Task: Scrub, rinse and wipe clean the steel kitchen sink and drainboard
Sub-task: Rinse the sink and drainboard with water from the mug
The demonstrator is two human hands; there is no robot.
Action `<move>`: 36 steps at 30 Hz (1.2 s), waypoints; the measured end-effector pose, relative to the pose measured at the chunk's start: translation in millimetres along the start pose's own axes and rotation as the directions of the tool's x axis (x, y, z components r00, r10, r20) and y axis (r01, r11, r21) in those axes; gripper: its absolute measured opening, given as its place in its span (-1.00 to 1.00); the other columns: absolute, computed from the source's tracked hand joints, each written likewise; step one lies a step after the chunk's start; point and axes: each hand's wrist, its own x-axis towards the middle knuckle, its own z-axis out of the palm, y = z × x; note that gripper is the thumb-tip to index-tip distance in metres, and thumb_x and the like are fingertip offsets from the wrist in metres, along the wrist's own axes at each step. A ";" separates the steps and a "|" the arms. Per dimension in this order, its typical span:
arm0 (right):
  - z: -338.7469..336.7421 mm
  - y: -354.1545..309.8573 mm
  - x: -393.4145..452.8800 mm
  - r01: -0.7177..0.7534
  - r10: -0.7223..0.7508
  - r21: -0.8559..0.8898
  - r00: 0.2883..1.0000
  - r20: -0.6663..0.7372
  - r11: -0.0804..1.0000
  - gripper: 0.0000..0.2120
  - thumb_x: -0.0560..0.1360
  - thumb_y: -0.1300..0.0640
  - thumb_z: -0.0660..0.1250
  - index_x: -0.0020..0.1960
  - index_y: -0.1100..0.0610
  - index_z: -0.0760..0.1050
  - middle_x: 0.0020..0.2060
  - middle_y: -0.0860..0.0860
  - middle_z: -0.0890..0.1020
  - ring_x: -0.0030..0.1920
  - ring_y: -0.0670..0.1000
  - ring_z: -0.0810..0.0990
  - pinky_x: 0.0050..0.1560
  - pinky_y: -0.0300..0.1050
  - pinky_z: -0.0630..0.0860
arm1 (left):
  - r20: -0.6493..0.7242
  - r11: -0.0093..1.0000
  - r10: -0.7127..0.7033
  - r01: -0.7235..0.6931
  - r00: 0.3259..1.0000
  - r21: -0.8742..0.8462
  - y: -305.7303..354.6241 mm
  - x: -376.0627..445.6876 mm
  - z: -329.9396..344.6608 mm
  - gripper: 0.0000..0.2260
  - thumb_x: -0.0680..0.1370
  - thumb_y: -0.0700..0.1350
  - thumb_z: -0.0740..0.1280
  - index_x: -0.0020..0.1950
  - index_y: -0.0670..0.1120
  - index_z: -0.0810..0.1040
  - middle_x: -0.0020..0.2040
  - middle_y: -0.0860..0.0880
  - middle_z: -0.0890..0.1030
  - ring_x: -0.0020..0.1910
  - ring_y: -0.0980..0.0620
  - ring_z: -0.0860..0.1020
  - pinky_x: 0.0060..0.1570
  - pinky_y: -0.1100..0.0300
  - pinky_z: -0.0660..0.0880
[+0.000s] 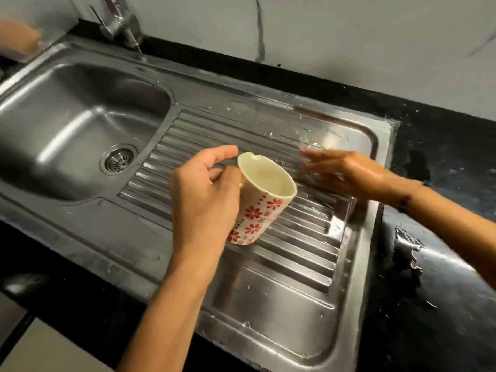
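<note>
Two hands over drainboard (292,253), left hand (204,194) gripping mug (261,208).

One mug (264,196), two hands (204,194).

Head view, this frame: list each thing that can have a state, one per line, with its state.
Left hand: grips the mug by its handle.
Mug: held tilted over the drainboard, mouth facing right.
Right hand: wet, fingers straight, over the drainboard; motion-blurred.
Drainboard: wet, droplets scattered.
Sink: basin holds nothing, strainer in the drain.
Tap: no water visible running.
Counter: wet, puddled.
</note>
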 end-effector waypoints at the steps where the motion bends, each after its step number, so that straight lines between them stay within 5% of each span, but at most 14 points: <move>1: -2.8 5.6 -18.8 0.044 -0.044 -0.021 0.999 0.012 0.999 -0.58 0.57 -0.12 0.07 0.30 0.07 0.43 0.35 0.04 0.40 0.35 0.07 0.38 0.21 0.15 0.49 | 0.029 1.000 0.000 0.000 1.000 -0.012 -0.5 -2.2 1.3 -0.72 0.46 -0.30 0.26 -0.04 0.07 0.59 -0.40 0.03 0.59 -0.50 0.22 0.45 -0.47 0.42 0.35; 3: -2.0 13.1 -38.9 0.081 -0.078 -0.016 0.986 0.148 0.997 -0.49 0.57 -0.25 -0.06 0.40 -0.02 0.30 0.41 0.03 0.32 0.45 0.08 0.22 0.32 0.23 0.36 | 0.076 0.999 -0.006 0.009 0.997 -0.038 -2.2 -5.0 6.2 -0.72 0.47 -0.31 0.26 0.06 -0.01 0.60 -0.28 0.05 0.63 -0.52 0.15 0.43 -0.52 0.41 0.35; 5: 8.0 9.9 -27.2 0.041 -0.011 -0.098 0.958 0.286 0.994 -0.46 0.51 -0.37 -0.26 0.46 -0.30 -0.12 0.51 -0.12 -0.03 0.52 -0.03 -0.16 0.48 0.18 -0.05 | 0.097 0.998 -0.008 0.014 0.995 -0.060 -3.5 -6.0 8.9 -0.71 0.47 -0.31 0.26 0.12 -0.06 0.59 -0.29 0.02 0.63 -0.53 0.06 0.41 -0.57 0.32 0.34; 7: 19.7 -0.4 10.5 0.048 0.012 -0.211 0.961 0.275 0.976 -0.37 0.40 -0.46 -0.39 0.41 -0.29 -0.36 0.44 -0.22 -0.25 0.47 -0.12 -0.32 0.47 0.08 -0.22 | 0.100 0.998 0.003 0.004 0.995 -0.068 -5.5 -6.1 9.8 -0.72 0.47 -0.30 0.26 0.12 -0.08 0.60 -0.31 -0.06 0.60 -0.55 0.15 0.41 -0.53 0.42 0.30; 12: 53.3 -40.5 162.7 0.141 -0.067 -0.407 0.979 0.191 0.903 -0.44 0.58 -0.23 -0.14 0.51 -0.12 -0.22 0.52 -0.12 -0.14 0.52 0.00 -0.16 0.48 0.13 -0.08 | 0.018 0.999 0.036 -0.036 0.999 -0.004 -3.2 -6.6 3.8 -0.74 0.46 -0.27 0.29 0.08 -0.04 0.61 -0.36 0.01 0.56 -0.49 0.23 0.44 -0.43 0.49 0.33; 16: 53.3 -57.2 182.3 0.149 -0.110 -0.249 0.981 0.161 0.957 -0.48 0.63 -0.10 -0.03 0.53 -0.04 -0.07 0.53 -0.03 -0.04 0.52 0.03 -0.13 0.49 0.13 -0.14 | -0.092 1.000 0.011 -0.010 0.996 0.012 -8.3 -6.9 -4.6 -0.74 0.45 -0.29 0.28 0.00 0.02 0.61 -0.31 0.00 0.60 -0.47 0.09 0.44 -0.41 0.42 0.37; 18: 43.7 -45.4 143.8 0.177 -0.169 -0.108 0.982 0.080 0.978 -0.48 0.61 -0.09 0.03 0.52 -0.01 0.01 0.52 0.01 0.02 0.52 0.04 -0.13 0.46 0.07 -0.18 | -0.148 1.000 -0.010 0.009 0.989 -0.008 -11.9 -6.5 -9.2 -0.74 0.45 -0.30 0.28 -0.11 0.07 0.59 -0.33 0.06 0.58 -0.45 0.18 0.48 -0.38 0.40 0.38; 22: 33.8 1.1 49.0 0.162 -0.154 -0.101 0.985 0.081 0.982 -0.46 0.54 -0.28 -0.10 0.48 -0.16 0.05 0.50 -0.06 0.06 0.51 0.03 -0.11 0.47 0.20 -0.05 | -0.172 0.997 -0.071 0.066 0.983 -0.033 -12.2 7.2 -16.4 -0.75 0.47 -0.30 0.27 -0.15 0.06 0.59 -0.29 0.08 0.60 -0.45 0.24 0.49 -0.43 0.41 0.37; 27: 34.8 7.0 65.6 0.090 -0.042 -0.239 0.979 0.200 0.967 -0.47 0.42 -0.45 -0.37 0.38 -0.44 -0.31 0.50 -0.16 -0.13 0.51 0.01 -0.19 0.46 0.07 -0.19 | -0.149 0.992 -0.085 0.097 0.985 0.079 -9.7 45.6 -22.0 -0.83 0.50 -0.23 0.30 -0.05 0.00 0.61 -0.30 0.06 0.58 -0.50 0.23 0.46 -0.42 0.33 0.38; 31: 46.6 -25.4 164.0 0.116 -0.065 -0.279 0.980 0.187 0.953 -0.49 0.40 -0.41 -0.40 0.32 -0.38 -0.40 0.48 -0.17 -0.22 0.51 0.00 -0.23 0.46 0.07 -0.25 | -0.186 0.983 -0.050 0.082 0.981 0.165 -12.9 67.7 -34.3 -0.80 0.49 -0.22 0.29 -0.11 0.07 0.61 -0.22 0.08 0.63 -0.42 0.20 0.52 -0.33 0.26 0.44; 34: 58.9 -51.8 239.1 0.059 -0.006 -0.306 0.985 0.173 0.950 -0.48 0.57 -0.24 -0.21 0.49 -0.20 -0.24 0.52 -0.13 -0.13 0.52 0.00 -0.19 0.46 0.10 -0.20 | -0.213 0.987 -0.044 0.075 0.976 0.140 -16.5 75.1 -45.1 -0.73 0.47 -0.25 0.29 -0.26 0.13 0.55 -0.28 0.12 0.62 -0.46 0.23 0.51 -0.40 0.29 0.42; 36: 65.7 -69.8 273.7 0.007 0.049 -0.297 0.982 0.181 0.955 -0.48 0.62 -0.16 -0.16 0.53 -0.08 -0.16 0.53 -0.10 -0.10 0.52 0.00 -0.16 0.47 0.10 -0.18 | -0.217 0.990 -0.040 0.068 0.975 0.122 -18.1 73.5 -51.8 -0.77 0.47 -0.24 0.29 -0.17 0.11 0.59 -0.22 0.07 0.64 -0.43 0.19 0.50 -0.41 0.31 0.39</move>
